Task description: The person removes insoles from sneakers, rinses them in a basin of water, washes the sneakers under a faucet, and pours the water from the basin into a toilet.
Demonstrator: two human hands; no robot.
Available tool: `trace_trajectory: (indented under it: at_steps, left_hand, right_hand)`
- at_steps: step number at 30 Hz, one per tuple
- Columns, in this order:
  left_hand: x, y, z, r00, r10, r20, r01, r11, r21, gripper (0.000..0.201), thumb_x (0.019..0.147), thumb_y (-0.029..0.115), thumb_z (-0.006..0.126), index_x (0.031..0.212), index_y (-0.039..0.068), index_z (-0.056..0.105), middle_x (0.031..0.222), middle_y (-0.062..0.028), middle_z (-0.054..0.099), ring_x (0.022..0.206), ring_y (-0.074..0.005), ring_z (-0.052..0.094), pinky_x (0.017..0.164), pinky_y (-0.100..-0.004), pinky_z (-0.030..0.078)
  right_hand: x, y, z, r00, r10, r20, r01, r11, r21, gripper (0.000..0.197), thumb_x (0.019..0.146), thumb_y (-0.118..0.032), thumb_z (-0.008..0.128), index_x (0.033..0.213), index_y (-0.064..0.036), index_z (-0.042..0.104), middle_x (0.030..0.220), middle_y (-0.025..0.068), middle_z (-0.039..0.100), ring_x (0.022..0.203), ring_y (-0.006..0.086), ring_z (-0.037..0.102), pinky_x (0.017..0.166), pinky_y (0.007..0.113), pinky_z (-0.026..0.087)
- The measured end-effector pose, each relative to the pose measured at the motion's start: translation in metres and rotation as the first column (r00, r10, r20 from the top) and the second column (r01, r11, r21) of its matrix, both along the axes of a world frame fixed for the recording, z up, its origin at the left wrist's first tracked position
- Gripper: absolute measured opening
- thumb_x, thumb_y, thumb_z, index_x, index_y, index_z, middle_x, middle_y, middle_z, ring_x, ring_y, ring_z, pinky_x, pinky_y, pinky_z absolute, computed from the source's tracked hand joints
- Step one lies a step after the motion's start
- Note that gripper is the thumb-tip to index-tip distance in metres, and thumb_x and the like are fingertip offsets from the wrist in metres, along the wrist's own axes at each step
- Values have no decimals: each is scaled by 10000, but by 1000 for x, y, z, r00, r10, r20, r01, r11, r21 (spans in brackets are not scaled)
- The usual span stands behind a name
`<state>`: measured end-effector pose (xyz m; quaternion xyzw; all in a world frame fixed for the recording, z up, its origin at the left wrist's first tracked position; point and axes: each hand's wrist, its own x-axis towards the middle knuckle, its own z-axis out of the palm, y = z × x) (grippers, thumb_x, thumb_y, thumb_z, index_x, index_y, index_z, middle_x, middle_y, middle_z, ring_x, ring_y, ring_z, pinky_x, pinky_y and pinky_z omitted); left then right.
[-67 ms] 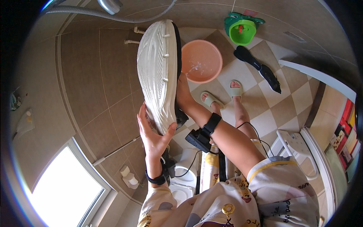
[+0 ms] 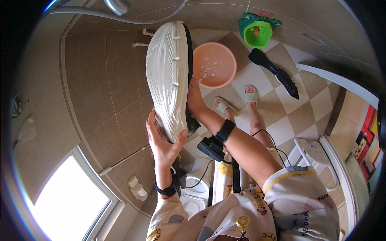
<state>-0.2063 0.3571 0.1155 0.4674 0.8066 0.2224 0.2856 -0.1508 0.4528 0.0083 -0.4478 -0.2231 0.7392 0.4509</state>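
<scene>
A shoe [image 2: 165, 80] with a thick white sole and a dark upper is held up in front of me, its wet-looking sole turned toward me and its long side nearly upright. My left hand [image 2: 164, 146] grips the lower end, with the thumb on one side and the fingers on the other. My right hand [image 2: 195, 100] holds the shoe's upper from the right; its fingers are hidden behind the shoe. Past the shoe, a round pink basin [image 2: 223, 60] stands on the floor with water and whitish bits in it.
Two long black pieces resembling insoles [image 2: 263, 60] lie on the checkered floor, near a green child's urinal [image 2: 258, 34] on the wall. A shower hose [image 2: 140, 21] hangs above. Beside my legs are a toilet [image 2: 195, 203] and a white stool-like frame [image 2: 311, 154]. A window [image 2: 72, 197] is left.
The whitish bits in the basin's water have spread and shifted. Both hands and the shoe look unmoved.
</scene>
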Motion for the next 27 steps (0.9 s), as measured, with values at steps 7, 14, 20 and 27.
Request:
trace_trajectory:
  at_steps: [7, 14, 20, 27]
  left_hand:
    - [1, -2, -1, 1000, 6, 13, -6, 1000, 9, 888, 630, 391, 723, 1293, 5, 277, 1199, -177, 422, 1097, -266, 444, 901, -385, 361]
    - [-4, -1, -5, 1000, -17, -20, 18, 998, 65, 868, 576, 252, 759, 1270, -3, 303, 1105, -156, 434, 971, -261, 494, 774, -358, 433]
    - [-17, 3, -17, 993, 108, 52, -115, 983, 140, 822, 630, 276, 737, 1279, 12, 307, 1136, -165, 445, 994, -250, 504, 823, -372, 433]
    - [-24, 4, -28, 908, 331, 256, -365, 926, 100, 754, 685, 314, 705, 1262, 7, 330, 1109, -135, 478, 1004, -219, 482, 859, -342, 398]
  right_hand:
    - [-1, -3, -2, 997, -23, 67, 18, 997, 70, 529, 934, -335, 331, 772, 125, 537, 630, 178, 573, 578, 173, 507, 577, 357, 413]
    - [-3, -3, -12, 999, -10, -31, 9, 999, -45, 549, 935, -369, 319, 786, 96, 572, 657, 211, 577, 594, 189, 513, 608, 354, 412]
    - [30, 9, -33, 985, -99, -141, 86, 991, -102, 310, 911, -239, 380, 1058, -3, 517, 979, 69, 559, 939, 175, 492, 853, 300, 369]
    - [60, -39, -12, 945, -60, 321, -44, 951, 307, 249, 866, -238, 494, 908, -1, 558, 875, 93, 559, 795, 197, 514, 714, 312, 401]
